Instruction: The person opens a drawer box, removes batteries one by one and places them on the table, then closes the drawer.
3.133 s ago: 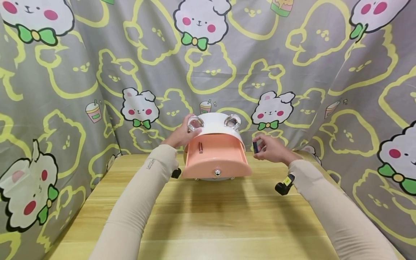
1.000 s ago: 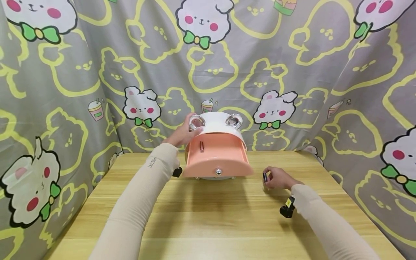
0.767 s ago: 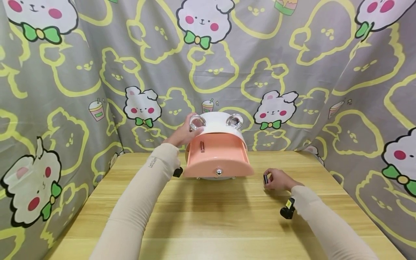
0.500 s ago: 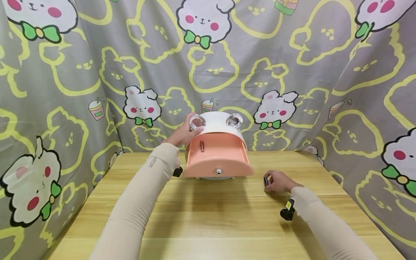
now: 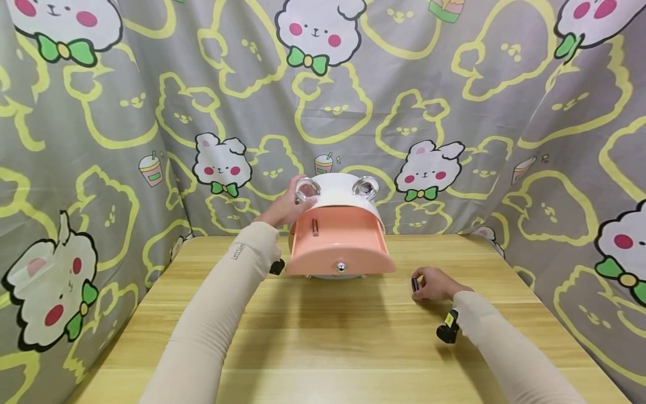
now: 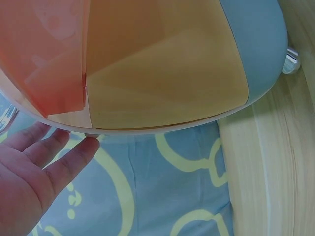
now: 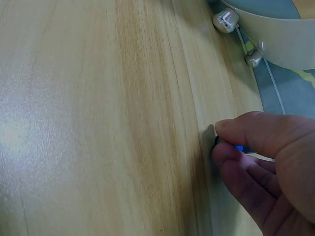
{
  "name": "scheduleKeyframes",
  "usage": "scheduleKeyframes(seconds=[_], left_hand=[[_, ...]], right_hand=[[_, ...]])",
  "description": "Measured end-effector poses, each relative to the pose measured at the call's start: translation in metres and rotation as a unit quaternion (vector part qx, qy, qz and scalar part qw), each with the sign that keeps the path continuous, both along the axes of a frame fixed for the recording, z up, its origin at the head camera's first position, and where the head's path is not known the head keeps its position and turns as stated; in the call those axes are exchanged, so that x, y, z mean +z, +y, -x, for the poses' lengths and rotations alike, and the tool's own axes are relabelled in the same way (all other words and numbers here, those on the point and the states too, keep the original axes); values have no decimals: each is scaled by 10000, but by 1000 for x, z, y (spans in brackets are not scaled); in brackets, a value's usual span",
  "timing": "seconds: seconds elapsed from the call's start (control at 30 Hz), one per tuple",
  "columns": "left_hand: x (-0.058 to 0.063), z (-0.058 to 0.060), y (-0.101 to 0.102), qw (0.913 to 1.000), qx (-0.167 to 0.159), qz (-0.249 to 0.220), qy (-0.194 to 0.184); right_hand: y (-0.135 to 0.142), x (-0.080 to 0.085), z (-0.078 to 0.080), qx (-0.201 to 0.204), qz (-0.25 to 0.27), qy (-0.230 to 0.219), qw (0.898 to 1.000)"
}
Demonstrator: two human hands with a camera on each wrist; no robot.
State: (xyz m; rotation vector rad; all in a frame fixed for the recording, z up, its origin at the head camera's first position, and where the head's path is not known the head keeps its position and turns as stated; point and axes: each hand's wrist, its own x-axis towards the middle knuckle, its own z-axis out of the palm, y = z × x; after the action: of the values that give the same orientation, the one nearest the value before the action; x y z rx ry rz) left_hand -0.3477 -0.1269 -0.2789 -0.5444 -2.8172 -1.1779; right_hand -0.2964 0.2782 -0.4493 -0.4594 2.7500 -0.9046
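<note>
A rounded cosmetic box (image 5: 337, 189) with a white top and two clear ears stands at the back middle of the table. Its peach upper drawer (image 5: 353, 227) is pulled out, and a slim reddish tube (image 5: 315, 226) lies inside, toward the left. My left hand (image 5: 284, 207) rests on the box's upper left by the ear; in the left wrist view its fairly straight fingers touch the shell's rim. To the right of the box, my right hand (image 5: 436, 284) pinches a small dark tube (image 5: 415, 284) between thumb and fingers, low at the tabletop. Fingers hide most of that tube in the right wrist view.
A silver knob (image 5: 341, 267) sits on the drawer front, which juts toward me. Below, the box has small silver feet (image 7: 226, 20). The wooden table (image 5: 323, 348) is bordered behind and at both sides by a patterned grey curtain (image 5: 343, 95).
My right hand has come down and slightly right from beside the drawer to the tabletop, still pinching the dark tube. The left hand, box and drawer stay put.
</note>
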Motion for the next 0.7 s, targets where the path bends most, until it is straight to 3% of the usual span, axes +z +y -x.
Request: scheduleKeyframes(seconds=[0.37, 0.7], left_hand=[[3, 2, 4, 10000, 32, 43, 16], [0, 1, 1, 9999, 30, -109, -110]], right_hand=[[6, 3, 1, 163, -132, 146, 9997], [2, 1, -1, 24, -150, -88, 9998]])
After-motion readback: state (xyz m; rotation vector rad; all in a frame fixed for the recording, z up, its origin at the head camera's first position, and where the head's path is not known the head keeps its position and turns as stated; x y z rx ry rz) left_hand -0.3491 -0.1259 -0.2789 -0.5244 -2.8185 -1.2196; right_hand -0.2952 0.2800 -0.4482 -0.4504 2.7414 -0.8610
